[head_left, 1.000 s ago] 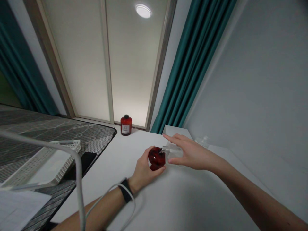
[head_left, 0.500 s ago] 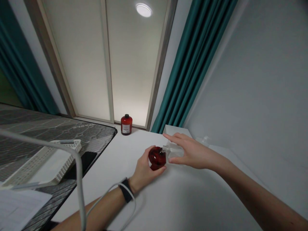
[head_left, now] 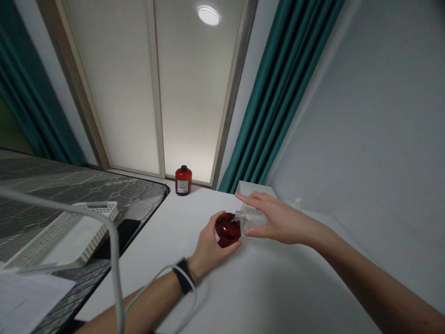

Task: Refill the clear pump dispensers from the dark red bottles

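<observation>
My left hand (head_left: 208, 248) is wrapped round a small round dark red bottle (head_left: 227, 228) just above the white table (head_left: 264, 292). My right hand (head_left: 274, 219) grips a clear cap or small clear bottle (head_left: 251, 218) against the red bottle's silver neck, its fingers stretched over the top. A black band sits on my left wrist, with a white cable looping past it.
A red jar with a black lid (head_left: 183, 180) stands at the table's far edge by the window frame. A white perforated tray (head_left: 62, 234) and a black flat object lie on the grey patterned surface at left. A white box (head_left: 252, 188) sits behind my right hand, teal curtains beyond.
</observation>
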Available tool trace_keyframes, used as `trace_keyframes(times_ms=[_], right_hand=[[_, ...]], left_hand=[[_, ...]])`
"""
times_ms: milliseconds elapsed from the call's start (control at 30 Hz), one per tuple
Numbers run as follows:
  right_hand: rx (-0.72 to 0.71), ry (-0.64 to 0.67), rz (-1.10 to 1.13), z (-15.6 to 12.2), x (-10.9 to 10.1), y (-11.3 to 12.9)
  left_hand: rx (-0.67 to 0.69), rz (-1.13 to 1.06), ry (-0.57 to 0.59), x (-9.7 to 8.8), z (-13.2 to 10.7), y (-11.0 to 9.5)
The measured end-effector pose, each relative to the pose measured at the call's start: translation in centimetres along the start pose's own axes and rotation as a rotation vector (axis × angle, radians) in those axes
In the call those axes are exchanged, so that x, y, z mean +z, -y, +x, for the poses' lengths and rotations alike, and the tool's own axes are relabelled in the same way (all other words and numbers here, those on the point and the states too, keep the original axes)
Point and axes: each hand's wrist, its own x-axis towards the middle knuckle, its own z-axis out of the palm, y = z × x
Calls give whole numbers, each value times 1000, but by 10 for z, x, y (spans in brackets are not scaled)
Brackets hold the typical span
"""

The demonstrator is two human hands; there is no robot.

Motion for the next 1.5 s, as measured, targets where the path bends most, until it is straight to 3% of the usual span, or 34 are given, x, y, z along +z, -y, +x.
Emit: trace_keyframes(times_ms=[1500], right_hand=[[-12,25,-6,3,-3,3]], left_hand=[[-6,-25,-31,4,-5,1]])
